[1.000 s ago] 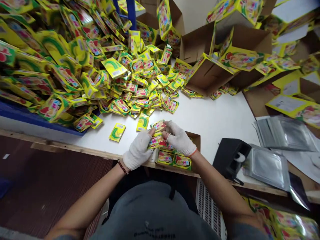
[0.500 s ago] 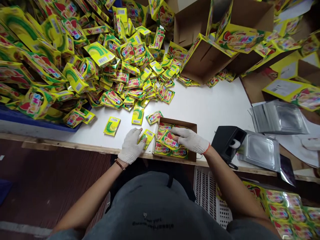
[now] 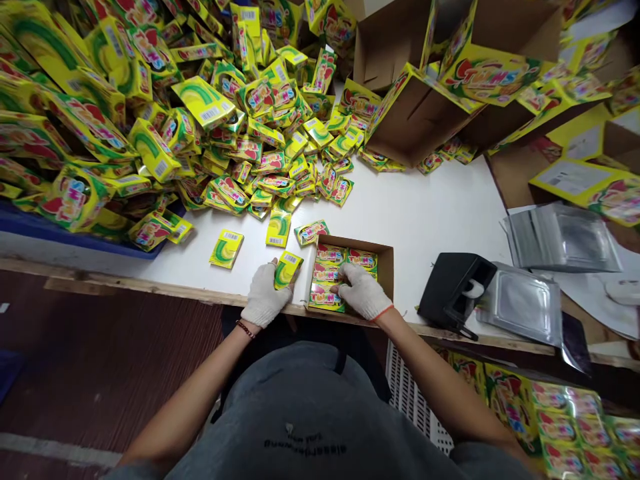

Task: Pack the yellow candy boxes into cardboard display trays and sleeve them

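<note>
My left hand (image 3: 267,294), in a white knit glove, grips a small yellow-green box (image 3: 288,269) between thumb and fingers, its barcode end up, just left of the open carton (image 3: 386,257). Inside this shallow brown carton lie several small TWMS-printed boxes (image 3: 326,298), face up in rows. My gloved right hand (image 3: 364,290) reaches into the carton from the right. Its thumb and forefinger are apart and rest over the boxes; the palm hides those beneath it. Two loose boxes, a barcode-side-up one (image 3: 227,249) and a face-up one (image 3: 311,232), lie on the white table nearby.
A large heap of the same boxes (image 3: 270,140) covers the left and back, spilling from a blue bin (image 3: 115,245). Empty display cartons (image 3: 420,120) stand behind. To the right are a black tape dispenser (image 3: 453,290) and clear plastic trays (image 3: 525,303). A wooden edge (image 3: 200,293) borders the table.
The box my right hand held over the carton now lies flat among the others, and that hand has moved nearer me. My left hand has lifted and tilted its box upright.
</note>
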`<state>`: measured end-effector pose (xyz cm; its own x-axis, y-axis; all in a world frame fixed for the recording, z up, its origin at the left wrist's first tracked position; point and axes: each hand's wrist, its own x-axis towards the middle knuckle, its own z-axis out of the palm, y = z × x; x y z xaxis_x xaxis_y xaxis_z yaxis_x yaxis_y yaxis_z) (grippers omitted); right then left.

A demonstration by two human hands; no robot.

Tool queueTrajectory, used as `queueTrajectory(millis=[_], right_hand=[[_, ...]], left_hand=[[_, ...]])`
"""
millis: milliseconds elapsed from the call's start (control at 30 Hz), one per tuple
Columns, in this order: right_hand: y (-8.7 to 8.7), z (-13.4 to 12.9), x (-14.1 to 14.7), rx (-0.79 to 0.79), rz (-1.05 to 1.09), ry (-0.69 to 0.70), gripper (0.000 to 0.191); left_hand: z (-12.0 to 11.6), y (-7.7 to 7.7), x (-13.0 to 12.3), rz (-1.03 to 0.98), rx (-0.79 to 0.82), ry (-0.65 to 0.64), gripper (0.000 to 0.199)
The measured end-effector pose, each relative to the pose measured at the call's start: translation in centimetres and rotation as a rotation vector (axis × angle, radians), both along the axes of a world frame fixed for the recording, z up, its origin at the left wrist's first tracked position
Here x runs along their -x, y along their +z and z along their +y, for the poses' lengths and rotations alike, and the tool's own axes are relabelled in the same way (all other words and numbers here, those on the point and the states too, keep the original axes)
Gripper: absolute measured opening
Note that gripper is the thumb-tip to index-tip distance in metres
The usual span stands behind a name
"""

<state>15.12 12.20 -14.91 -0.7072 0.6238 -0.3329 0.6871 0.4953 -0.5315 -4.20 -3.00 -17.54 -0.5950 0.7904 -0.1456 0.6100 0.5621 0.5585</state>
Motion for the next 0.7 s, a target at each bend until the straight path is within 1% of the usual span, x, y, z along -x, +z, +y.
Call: queueTrajectory(millis=[33, 100, 167, 200, 233, 300, 367, 400, 467, 533, 600, 633, 667, 700], right_hand=[[-0.2, 0.0, -0.2, 0.038, -0.015, 0.003, 0.008], [-0.4, 0.0, -0.4, 0.078, -0.005, 0.048, 0.009], [-0.1, 0.0, -0.3, 0.07, 0.084, 0.05, 0.005], [0.4, 0.1, -0.1, 0.069, 0.155, 0.017, 0.003], [1.0, 0.2, 0.1, 0.084, 0.241, -0.027, 0.006], [2.6, 0.6, 0.6, 0.162, 0.425, -0.1, 0.021], [4.6, 1.2, 1.0, 0.226, 0.587, -0.1, 0.032], [5.6, 1.5, 1.1, 0.223, 0.655, -0.053, 0.033], [7.2, 2.2, 1.0, 0.155, 0.742, 0.1, 0.032], [8.1, 2.5, 0.8, 0.069, 0.741, 0.253, 0.031], [8.1, 2.5, 0.6, -0.012, 0.679, 0.343, 0.034], [7.8, 2.5, 0.5, -0.043, 0.64, 0.35, 0.034], [7.2, 2.4, 0.5, -0.061, 0.598, 0.33, 0.034], [6.6, 2.4, 0.5, -0.058, 0.548, 0.279, 0.034]], left_hand=[[-0.2, -0.2, 0.1, -0.033, -0.06, 0.026, 0.066], [-0.7, -0.2, 0.1, -0.084, -0.194, 0.056, 0.068], [-0.9, 0.4, -0.2, -0.093, -0.324, 0.038, 0.071], [-0.9, 0.9, -0.4, -0.076, -0.382, 0.01, 0.072], [-0.8, 1.6, -0.7, -0.051, -0.431, -0.033, 0.072], [-0.3, 3.1, -1.4, -0.019, -0.497, -0.165, 0.071], [0.4, 4.7, -1.9, -0.064, -0.523, -0.29, 0.071], [0.9, 5.4, -2.1, -0.115, -0.522, -0.327, 0.072], [1.8, 6.6, -2.4, -0.237, -0.507, -0.339, 0.069], [2.7, 7.3, -2.6, -0.348, -0.484, -0.311, 0.058], [3.4, 7.6, -2.8, -0.443, -0.449, -0.296, 0.051], [3.7, 7.5, -2.8, -0.464, -0.437, -0.287, 0.049], [4.1, 7.4, -2.7, -0.456, -0.433, -0.271, 0.048], [4.4, 7.0, -2.4, -0.412, -0.436, -0.238, 0.048]])
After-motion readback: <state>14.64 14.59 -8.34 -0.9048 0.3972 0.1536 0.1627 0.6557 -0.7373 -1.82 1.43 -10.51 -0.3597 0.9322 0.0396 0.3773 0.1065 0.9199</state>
